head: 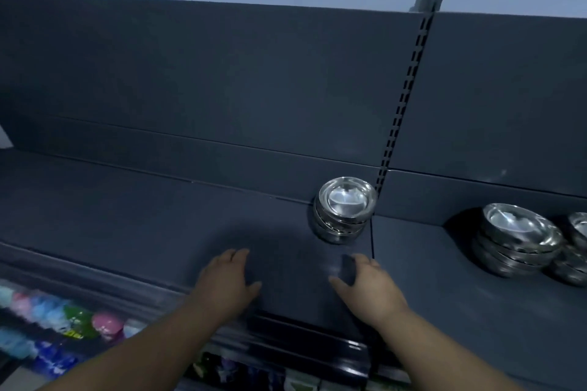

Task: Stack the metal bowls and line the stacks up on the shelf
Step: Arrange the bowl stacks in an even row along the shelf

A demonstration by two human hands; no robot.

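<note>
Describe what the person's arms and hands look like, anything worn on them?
Both forearms are bare, with no sleeves in view. The left hand and right hand wear no gloves, and no watch, ring or bracelet is visible, though the picture is dim and slightly blurred.

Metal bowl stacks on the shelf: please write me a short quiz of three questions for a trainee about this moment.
1. True or false: the left hand is holding a bowl.
2. Where does the nearest bowl stack stand? A) at the back of the dark shelf, beside the slotted upright; B) at the front edge; C) on the lower shelf with the colourful packages.
3. Fill in: the right hand is ____.

Key: 1. False, both hands are empty. 2. A; other bowl stacks sit on the next section, to the right. 3. Empty, fingers spread over the shelf.
</note>
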